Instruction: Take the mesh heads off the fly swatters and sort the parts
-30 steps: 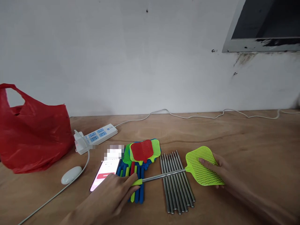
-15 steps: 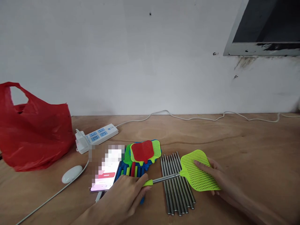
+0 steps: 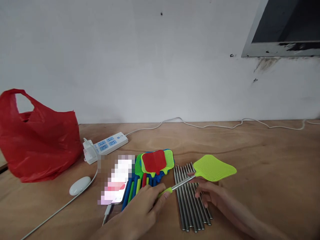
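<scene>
Leaving the swatter head [image 3: 213, 167] — right hand [image 3: 212, 192] now at shaft [image 3: 182, 183].

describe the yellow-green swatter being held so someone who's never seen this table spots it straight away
From the big red bag, go right along the wooden table to the metal rods. The yellow-green swatter slants over them, its grip in the left hand. It alone is held; the other mesh heads lie stacked.
</scene>
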Demonstrator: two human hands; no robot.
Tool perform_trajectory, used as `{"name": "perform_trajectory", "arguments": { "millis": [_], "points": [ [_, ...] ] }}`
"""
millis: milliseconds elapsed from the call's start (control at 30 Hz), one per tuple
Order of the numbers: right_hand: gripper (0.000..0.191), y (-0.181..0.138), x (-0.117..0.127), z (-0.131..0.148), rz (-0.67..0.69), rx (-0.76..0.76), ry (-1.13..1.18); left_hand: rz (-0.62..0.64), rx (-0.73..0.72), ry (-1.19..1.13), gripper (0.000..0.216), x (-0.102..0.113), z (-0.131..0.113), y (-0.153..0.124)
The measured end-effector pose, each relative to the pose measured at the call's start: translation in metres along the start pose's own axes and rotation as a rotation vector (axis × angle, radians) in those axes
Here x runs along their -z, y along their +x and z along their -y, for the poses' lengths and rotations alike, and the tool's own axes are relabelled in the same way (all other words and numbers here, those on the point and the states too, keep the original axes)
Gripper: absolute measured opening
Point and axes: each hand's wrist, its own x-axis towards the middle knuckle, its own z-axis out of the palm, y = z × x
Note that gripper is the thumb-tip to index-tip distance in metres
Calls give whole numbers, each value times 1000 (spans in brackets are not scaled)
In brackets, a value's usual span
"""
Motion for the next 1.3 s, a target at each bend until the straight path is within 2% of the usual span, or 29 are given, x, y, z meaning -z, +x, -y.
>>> {"name": "perform_trajectory", "arguments": {
  "millis": [133,233,333,467,567,633,767,900,1000,1100,1133,1200,1300],
  "points": [
    [43,1,-14,-4,-43,83,-43,28,-73,-28,42,-2,-14,-2],
    [47,4,-7,12,-121,142,-60,-57,-164,11,39,5,-11,2],
    [52,4,11,39,-192,156,-267,-191,-86,225,36,17,3,9],
    [53,5,37,61,-243,220,-712,-233,98,564,29,30,21,14],
    [48,14,54,51,-269,416,-1057,-230,161,707,31,31,27,14],
    [46,22,65,38,-328,422,-1361,-222,166,748,34,29,28,13],
    [36,35,84,20,-363,367,-1524,-199,136,732,35,24,31,13],
    [33,42,92,22,-440,345,-1657,-224,145,709,32,21,33,13],
    [29,41,82,29,-472,355,-1724,-235,130,711,31,20,34,13],
    [25,33,55,34,-405,399,-1744,-288,94,658,24,18,36,13],
    [25,30,43,35,-339,429,-1738,-310,79,614,21,17,36,12],
    [20,23,20,33,-93,511,-1651,-340,37,459,16,14,36,12],
    [15,17,-9,23,61,604,-1611,-348,-40,128,21,13,35,14]
  ]
}}
